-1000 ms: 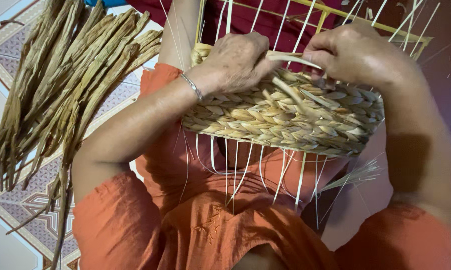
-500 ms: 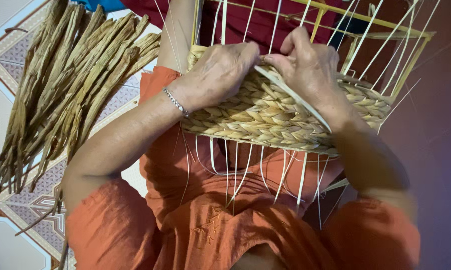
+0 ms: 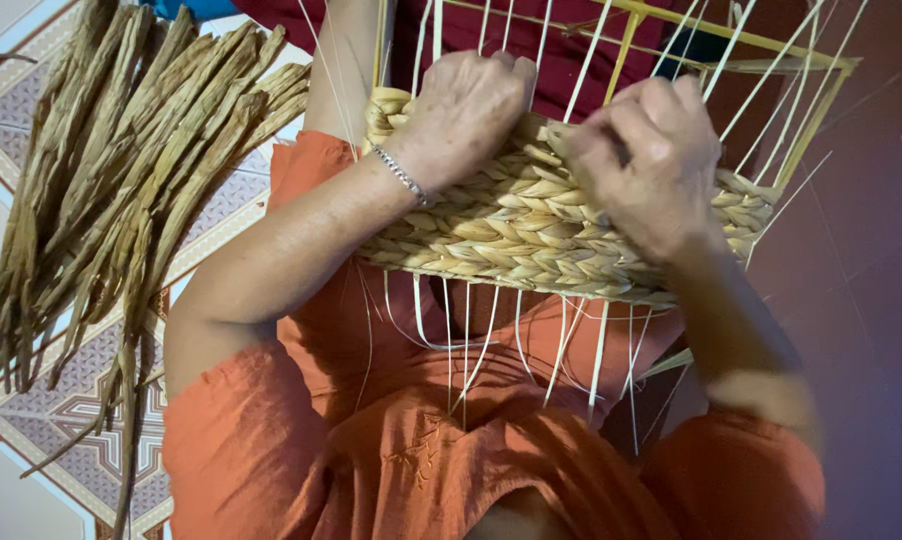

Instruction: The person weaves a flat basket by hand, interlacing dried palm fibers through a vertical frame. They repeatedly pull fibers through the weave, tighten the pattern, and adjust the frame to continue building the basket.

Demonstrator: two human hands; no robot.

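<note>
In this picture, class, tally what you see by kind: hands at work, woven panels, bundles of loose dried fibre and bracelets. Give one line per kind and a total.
Hands: 2, left hand and right hand, both pressing on the weave
Woven panel: 1
Bundle of dried fibre: 1
Bracelet: 1
Total: 5

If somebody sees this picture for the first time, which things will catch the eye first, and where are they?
In the middle, the left hand and the right hand press on a woven band of straw plaits, built on thin pale upright ribs. On the left, a thick bundle of dried straw strands lies on the patterned floor tiles. The orange garment fills the bottom.
</note>
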